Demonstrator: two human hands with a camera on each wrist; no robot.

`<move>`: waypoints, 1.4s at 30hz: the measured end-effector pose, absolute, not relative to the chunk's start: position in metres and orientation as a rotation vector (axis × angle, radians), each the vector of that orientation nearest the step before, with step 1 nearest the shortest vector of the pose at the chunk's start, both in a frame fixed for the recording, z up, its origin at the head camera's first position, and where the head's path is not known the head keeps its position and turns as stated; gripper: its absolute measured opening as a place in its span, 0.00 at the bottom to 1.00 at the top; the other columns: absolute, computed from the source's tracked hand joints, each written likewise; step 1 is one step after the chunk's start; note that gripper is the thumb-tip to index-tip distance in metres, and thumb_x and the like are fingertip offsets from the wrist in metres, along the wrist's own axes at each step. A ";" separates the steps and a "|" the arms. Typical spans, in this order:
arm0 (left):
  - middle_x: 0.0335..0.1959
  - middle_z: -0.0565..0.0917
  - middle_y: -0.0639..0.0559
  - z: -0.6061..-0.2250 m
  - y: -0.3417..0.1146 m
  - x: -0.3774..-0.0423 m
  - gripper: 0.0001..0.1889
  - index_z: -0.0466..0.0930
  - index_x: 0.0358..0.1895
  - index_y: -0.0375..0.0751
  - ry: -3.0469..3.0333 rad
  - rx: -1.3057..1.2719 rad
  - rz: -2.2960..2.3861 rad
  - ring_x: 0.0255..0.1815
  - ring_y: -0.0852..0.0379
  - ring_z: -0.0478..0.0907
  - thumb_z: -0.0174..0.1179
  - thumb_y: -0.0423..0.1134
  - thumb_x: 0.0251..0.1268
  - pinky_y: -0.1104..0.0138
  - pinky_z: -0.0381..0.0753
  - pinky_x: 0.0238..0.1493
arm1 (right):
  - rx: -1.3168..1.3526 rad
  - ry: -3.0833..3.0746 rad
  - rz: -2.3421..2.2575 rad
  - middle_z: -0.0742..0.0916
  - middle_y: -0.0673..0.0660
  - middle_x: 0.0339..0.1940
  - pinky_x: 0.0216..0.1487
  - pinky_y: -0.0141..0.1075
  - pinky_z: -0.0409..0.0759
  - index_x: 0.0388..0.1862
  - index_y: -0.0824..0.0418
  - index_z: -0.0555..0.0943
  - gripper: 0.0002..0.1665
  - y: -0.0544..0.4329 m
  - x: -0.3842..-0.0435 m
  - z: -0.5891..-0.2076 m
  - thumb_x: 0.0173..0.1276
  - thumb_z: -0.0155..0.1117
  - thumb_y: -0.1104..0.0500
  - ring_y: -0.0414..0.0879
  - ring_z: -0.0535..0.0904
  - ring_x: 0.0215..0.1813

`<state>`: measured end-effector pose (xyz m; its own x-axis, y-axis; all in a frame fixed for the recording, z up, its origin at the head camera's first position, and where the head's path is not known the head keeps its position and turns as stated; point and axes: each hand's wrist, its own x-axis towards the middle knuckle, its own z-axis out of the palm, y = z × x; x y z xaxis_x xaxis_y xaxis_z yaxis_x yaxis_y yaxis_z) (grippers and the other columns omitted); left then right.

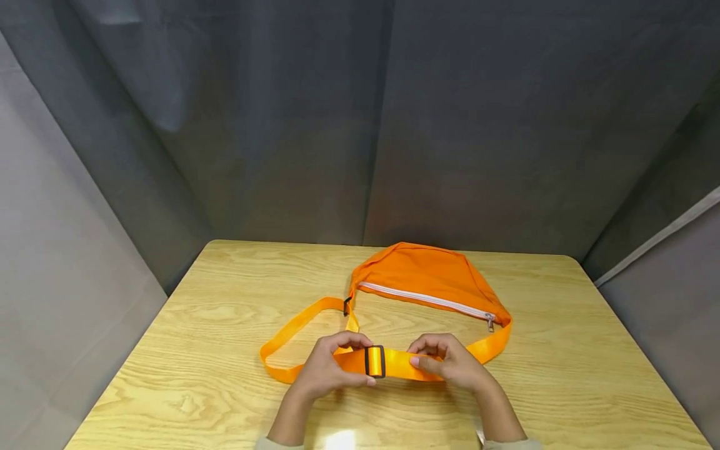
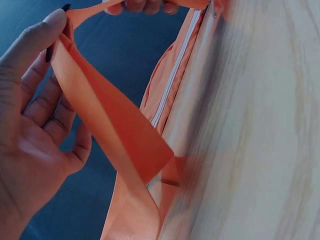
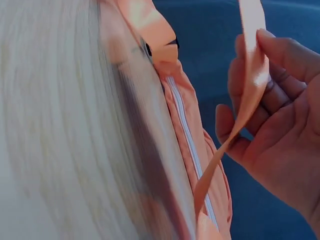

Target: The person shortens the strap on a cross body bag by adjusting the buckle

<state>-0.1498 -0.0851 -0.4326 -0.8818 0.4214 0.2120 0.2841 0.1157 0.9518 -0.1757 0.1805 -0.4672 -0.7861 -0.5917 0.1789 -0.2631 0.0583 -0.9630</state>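
An orange waist bag [image 1: 422, 272] with a white zipper [image 1: 427, 299] lies on the table, its strap [image 1: 292, 331] looping toward me. My left hand [image 1: 326, 369] pinches the black slide buckle [image 1: 384, 361] on the strap between thumb and fingers. To its right, my right hand [image 1: 450, 359] pinches the flat strap between thumb and forefinger. The stretch between both hands is raised off the table. In the left wrist view, a doubled length of strap [image 2: 100, 115] hangs from the buckle. The right wrist view has the strap [image 3: 255, 75] running through the right fingers.
The wood-grained table [image 1: 185, 375] reaches back to a dark grey curtain [image 1: 292, 125]. A second black buckle [image 1: 346, 306] joins the strap at the bag's left end. The metal zipper pull [image 1: 490, 324] hangs at the right end.
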 end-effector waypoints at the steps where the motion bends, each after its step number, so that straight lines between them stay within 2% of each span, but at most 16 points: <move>1: 0.40 0.82 0.51 -0.433 -0.085 -0.150 0.24 0.81 0.43 0.38 2.249 0.713 1.895 0.44 0.43 0.74 0.76 0.28 0.34 0.49 0.67 0.53 | -0.894 2.049 -1.818 0.82 0.61 0.28 0.28 0.31 0.75 0.38 0.69 0.79 0.05 0.180 -0.176 -0.467 0.66 0.58 0.68 0.39 0.74 0.29; 6: 0.41 0.82 0.54 -0.434 -0.085 -0.152 0.25 0.81 0.43 0.40 2.234 0.733 1.915 0.45 0.42 0.74 0.76 0.28 0.34 0.50 0.67 0.54 | -0.944 1.924 -1.930 0.78 0.55 0.23 0.21 0.28 0.68 0.38 0.73 0.77 0.05 0.172 -0.176 -0.467 0.66 0.55 0.72 0.35 0.68 0.23; 10: 0.40 0.82 0.56 -0.437 -0.084 -0.152 0.25 0.81 0.43 0.40 2.234 0.757 1.917 0.44 0.43 0.76 0.76 0.28 0.34 0.51 0.69 0.53 | -0.902 1.898 -1.957 0.78 0.49 0.23 0.22 0.27 0.67 0.38 0.74 0.77 0.05 0.163 -0.176 -0.468 0.65 0.55 0.72 0.35 0.67 0.23; 14: 0.39 0.83 0.55 -0.440 -0.081 -0.152 0.24 0.81 0.43 0.40 2.232 0.801 1.885 0.41 0.49 0.79 0.76 0.28 0.35 0.53 0.73 0.50 | -0.864 1.873 -1.932 0.80 0.50 0.25 0.24 0.26 0.69 0.38 0.74 0.77 0.06 0.157 -0.175 -0.468 0.65 0.57 0.70 0.36 0.69 0.24; 17: 0.38 0.83 0.54 -0.440 -0.079 -0.152 0.23 0.81 0.43 0.39 2.227 0.822 1.874 0.39 0.51 0.79 0.75 0.28 0.36 0.55 0.76 0.47 | -0.858 1.916 -1.872 0.83 0.53 0.29 0.29 0.29 0.73 0.39 0.72 0.78 0.07 0.157 -0.175 -0.467 0.66 0.58 0.67 0.39 0.74 0.28; 19: 0.38 0.83 0.53 -0.439 -0.079 -0.152 0.23 0.81 0.43 0.40 2.224 0.825 1.874 0.38 0.50 0.80 0.75 0.27 0.36 0.56 0.76 0.45 | -0.866 1.991 -1.813 0.84 0.56 0.35 0.36 0.33 0.76 0.42 0.69 0.79 0.09 0.160 -0.176 -0.466 0.66 0.59 0.66 0.42 0.77 0.34; 22: 0.38 0.83 0.53 -0.438 -0.079 -0.152 0.23 0.81 0.42 0.40 2.225 0.825 1.865 0.38 0.49 0.80 0.75 0.27 0.36 0.57 0.77 0.44 | -0.869 2.124 -1.717 0.84 0.57 0.41 0.47 0.40 0.75 0.48 0.67 0.80 0.13 0.167 -0.178 -0.465 0.66 0.60 0.63 0.48 0.79 0.44; 24: 0.38 0.83 0.52 -0.437 -0.080 -0.152 0.23 0.81 0.43 0.39 2.221 0.823 1.856 0.38 0.49 0.80 0.75 0.27 0.37 0.57 0.77 0.44 | -0.848 2.189 -1.676 0.84 0.57 0.43 0.49 0.42 0.74 0.49 0.66 0.79 0.14 0.172 -0.180 -0.466 0.65 0.61 0.62 0.50 0.78 0.45; 27: 0.38 0.83 0.53 -0.436 -0.080 -0.151 0.23 0.81 0.43 0.39 2.221 0.805 1.850 0.38 0.51 0.80 0.75 0.27 0.37 0.57 0.77 0.44 | -0.805 2.202 -1.669 0.84 0.57 0.39 0.45 0.40 0.75 0.46 0.66 0.80 0.12 0.178 -0.181 -0.469 0.65 0.61 0.63 0.49 0.78 0.41; 30: 0.38 0.83 0.53 -0.436 -0.079 -0.151 0.23 0.81 0.43 0.39 2.237 0.788 1.842 0.38 0.52 0.79 0.75 0.28 0.36 0.58 0.77 0.45 | -0.783 2.144 -1.720 0.83 0.58 0.34 0.37 0.35 0.76 0.40 0.67 0.81 0.08 0.181 -0.181 -0.473 0.64 0.62 0.64 0.45 0.76 0.35; 34: 0.38 0.83 0.54 -0.437 -0.077 -0.151 0.24 0.81 0.43 0.39 2.256 0.781 1.837 0.39 0.49 0.79 0.76 0.28 0.35 0.59 0.76 0.45 | -0.829 2.030 -1.836 0.80 0.58 0.28 0.29 0.31 0.74 0.35 0.69 0.79 0.03 0.178 -0.180 -0.477 0.64 0.60 0.68 0.41 0.73 0.30; 38: 0.37 0.83 0.54 -0.439 -0.076 -0.152 0.23 0.81 0.42 0.40 2.270 0.764 1.835 0.38 0.45 0.79 0.76 0.28 0.35 0.58 0.76 0.44 | -0.874 1.960 -1.884 0.79 0.58 0.27 0.27 0.29 0.72 0.36 0.71 0.77 0.04 0.170 -0.179 -0.476 0.65 0.58 0.69 0.39 0.72 0.28; 42: 0.37 0.83 0.54 -0.440 -0.075 -0.152 0.23 0.81 0.42 0.40 2.269 0.748 1.826 0.38 0.45 0.79 0.76 0.27 0.35 0.58 0.77 0.43 | -0.840 1.975 -1.857 0.79 0.59 0.28 0.28 0.29 0.72 0.38 0.71 0.77 0.06 0.165 -0.177 -0.475 0.66 0.58 0.67 0.39 0.72 0.28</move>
